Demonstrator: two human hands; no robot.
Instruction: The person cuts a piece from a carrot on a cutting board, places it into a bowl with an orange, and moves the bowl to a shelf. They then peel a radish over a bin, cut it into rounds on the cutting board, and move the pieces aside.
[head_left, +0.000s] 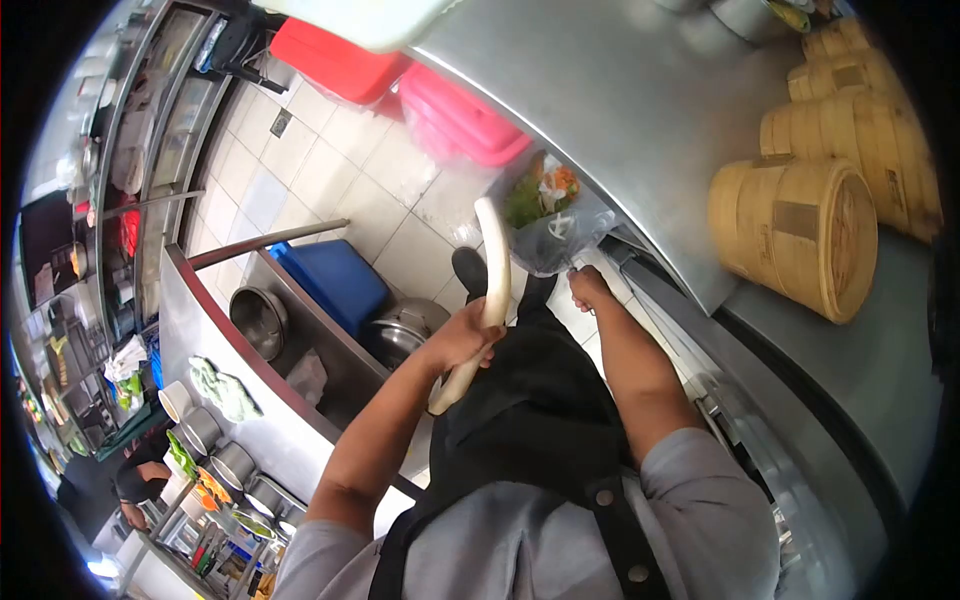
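A long, pale, slightly curved daikon [494, 255] is gripped around its lower half by my left hand [464, 338]. It slants up and away from my black apron [535, 400]. My right hand [590, 288] is closed around a small, thin tool [573, 267] with a metal-looking end; its exact kind is too small to make out. That hand is apart from the daikon, beside the counter edge. Just beyond it stands a bin lined with a clear plastic bag [565, 238], holding green and orange vegetable scraps [545, 190].
On my right runs a steel counter [600, 100] with several bamboo steamers [790, 235]. Pink [465, 115] and red tubs [335, 60] sit on the tiled floor [365, 215]. To the left, a shelf unit holds a blue container [330, 285] and metal pots. A co-worker [140, 480] is at lower left.
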